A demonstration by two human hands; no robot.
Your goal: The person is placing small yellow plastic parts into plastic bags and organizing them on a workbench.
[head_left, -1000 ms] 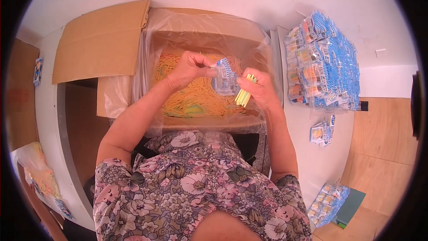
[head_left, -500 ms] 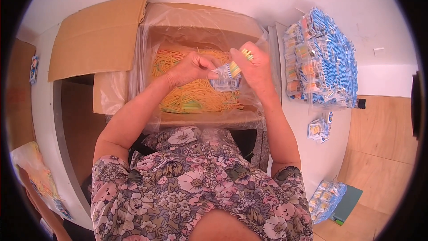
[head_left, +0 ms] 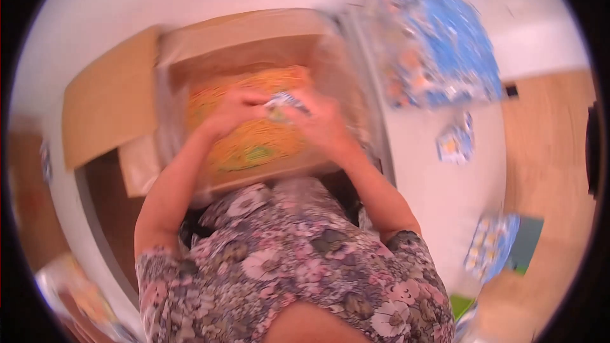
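Motion blurs the picture. My left hand is closed, its fingertips pinching one side of a small clear plastic packet with blue-and-white striping. From the other side my right hand closes on the same packet, its fingers curled over it. What lies inside the packet is too smeared to make out. Both hands are above an open cardboard box lined with clear plastic. Loose thin orange and yellow sticks fill the box, with a green patch near its front.
A tall pile of blue-striped packets stands on the white table to the right. A few small packets lie nearer, and another bundle rests by a dark green flat thing. A cardboard flap sticks out left.
The view has turned, so the box sits further left. My right hand has tipped over and come closer to my left; the bundle of yellow-green sticks it held no longer shows clearly.
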